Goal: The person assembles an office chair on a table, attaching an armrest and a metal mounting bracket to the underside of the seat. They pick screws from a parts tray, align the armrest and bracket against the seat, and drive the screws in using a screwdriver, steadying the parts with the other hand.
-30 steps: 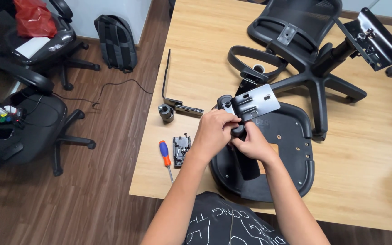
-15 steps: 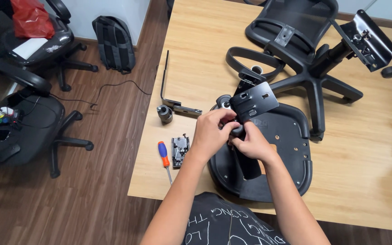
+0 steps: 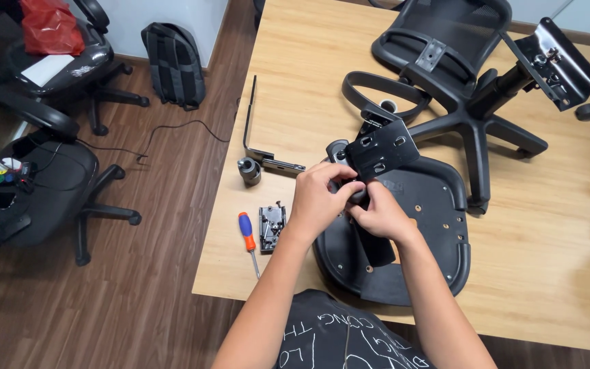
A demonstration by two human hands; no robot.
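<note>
On the wooden worktop (image 3: pixel 295 61), near its near edge, lies the black chair seat pan (image 3: pixel 438 225) upside down, a broad, stiff moulded shell that we judge awkward rather than heavy and best held by its rim. Above its far left corner we hold the black metal tilt bracket (image 3: pixel 382 147), rigid, hard-edged and probably heavy for its size. Our left hand (image 3: pixel 319 198) and right hand (image 3: pixel 377 215) both close their grip on the stem beneath its plate, the surest place to hold.
</note>
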